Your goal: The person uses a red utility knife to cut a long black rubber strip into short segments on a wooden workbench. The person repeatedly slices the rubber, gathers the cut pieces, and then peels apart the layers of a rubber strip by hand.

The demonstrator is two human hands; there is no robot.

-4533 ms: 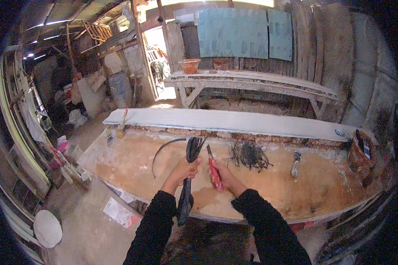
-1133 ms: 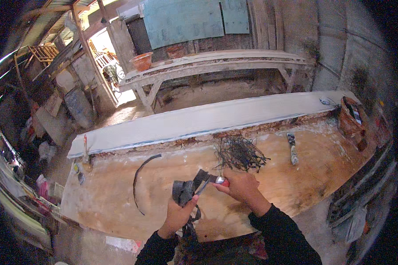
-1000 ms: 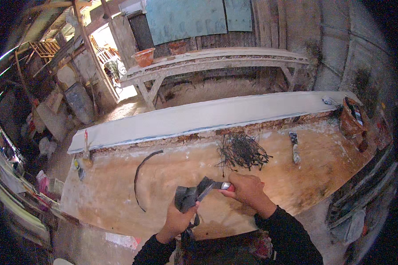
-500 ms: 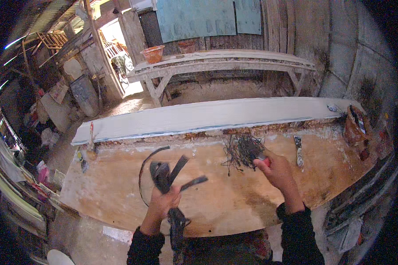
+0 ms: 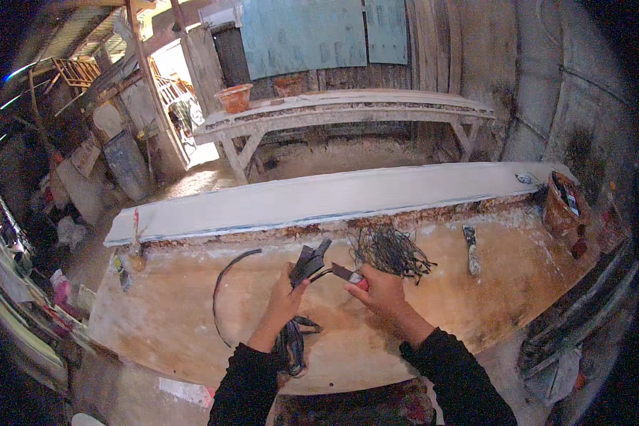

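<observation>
My left hand (image 5: 285, 295) grips a bundle of dark rubber strips (image 5: 309, 261); its upper ends fan out above my fingers and its lower ends hang below my wrist. My right hand (image 5: 380, 291) holds a red-handled cutting tool (image 5: 349, 275) whose tip points left at the strips, close to their upper ends. Both hands are over the middle of a worn wooden worktable (image 5: 192, 319). Just beyond my right hand lies a pile of thin dark cut strands (image 5: 389, 250).
A curved dark strip (image 5: 224, 284) lies on the table left of my hands. A scraper (image 5: 471, 250) lies to the right, a rusty can (image 5: 562, 206) at the far right. A long white plank (image 5: 319, 199) runs along the table's far edge, a bench (image 5: 341, 113) behind it.
Half a second ago my right hand was out over the strand pile. It has come back left, bringing the tool's tip to the bundle, which my left hand has shifted right.
</observation>
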